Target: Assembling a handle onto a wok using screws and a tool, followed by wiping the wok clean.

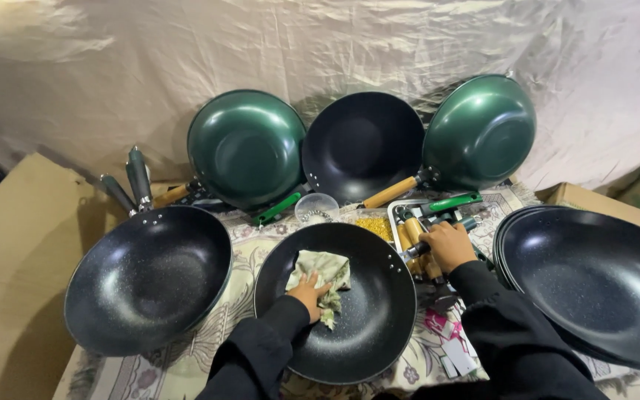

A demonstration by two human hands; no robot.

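A: What sits at the far left?

B: A black wok (148,278), its rim just beside the centre pan (335,302), little room between.

A: And the hands?

B: The left hand (309,291) presses flat on a pale cloth (324,272) inside that pan. The right hand (447,245) is curled around the pan's handle (413,252) at the right rim.

A: Further right?

B: Stacked black woks (594,285) crowd the right arm; three pans (364,144) lean on the sheet behind

White tags (459,357), perhaps labels, by right sleeve.
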